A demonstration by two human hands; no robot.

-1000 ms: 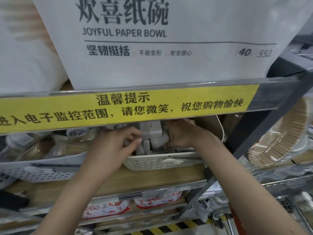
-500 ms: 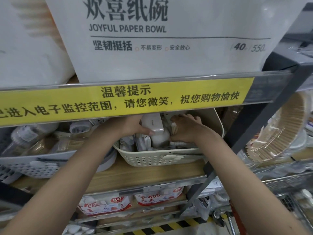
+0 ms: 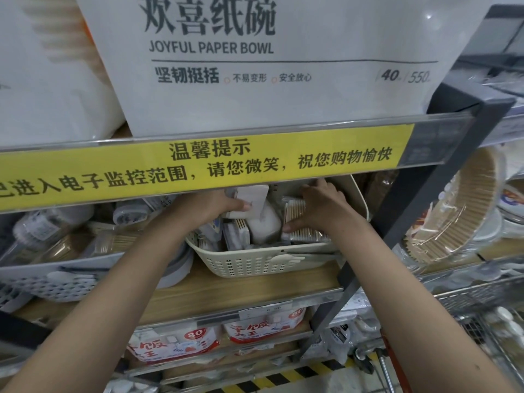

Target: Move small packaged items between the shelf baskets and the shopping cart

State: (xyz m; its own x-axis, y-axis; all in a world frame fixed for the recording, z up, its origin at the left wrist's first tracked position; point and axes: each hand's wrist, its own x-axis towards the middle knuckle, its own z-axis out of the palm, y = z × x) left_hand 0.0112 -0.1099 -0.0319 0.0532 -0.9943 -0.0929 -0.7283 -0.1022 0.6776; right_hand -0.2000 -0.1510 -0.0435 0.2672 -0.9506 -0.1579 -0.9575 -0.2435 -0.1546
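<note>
A cream perforated basket (image 3: 255, 263) stands on the wooden shelf, full of small wrapped packs. My left hand (image 3: 209, 207) reaches in from the left and grips a white pack (image 3: 252, 199) at the top of the pile. On the right side of the basket my right hand (image 3: 320, 208) holds a clear pack of cotton swabs (image 3: 296, 219). The yellow shelf strip hides the fingertips of both hands. At the lower right a corner of the wire shopping cart (image 3: 482, 321) shows.
A pale blue basket (image 3: 56, 279) with clear jars and packs sits to the left. Above, large paper bowl bags (image 3: 269, 66) rest on the upper shelf behind the yellow strip (image 3: 198, 168). A dark upright post (image 3: 402, 222) and stacked paper plates (image 3: 459, 217) stand at the right.
Both hands have pushed deeper into the cream basket. My left hand has closed on the white pack and my right hand has settled on the swab pack.
</note>
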